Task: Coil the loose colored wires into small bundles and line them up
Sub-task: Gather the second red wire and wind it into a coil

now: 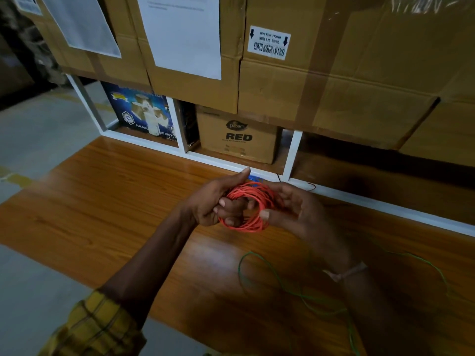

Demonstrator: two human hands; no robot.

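A coil of red wire [253, 195] is held above the wooden table [108, 201], wound in several loops. My left hand [213, 201] grips its left side, fingers through the ring and thumb raised. My right hand [290, 209] pinches the coil's right side with the thumb on the loops. Just behind the red coil, a blue wire bundle [254, 179] shows partly at the table's far edge. A loose green wire [282, 286] sprawls in wide loops over the near right of the table. A thin dark red wire end [312, 185] pokes out behind my right hand.
A white shelf frame [293, 155] runs along the table's far edge, holding a brown "RED" carton [237, 136] and a blue printed box [144, 114]. Large taped cardboard boxes [334, 73] are stacked above. Grey floor [38, 140] lies to the left.
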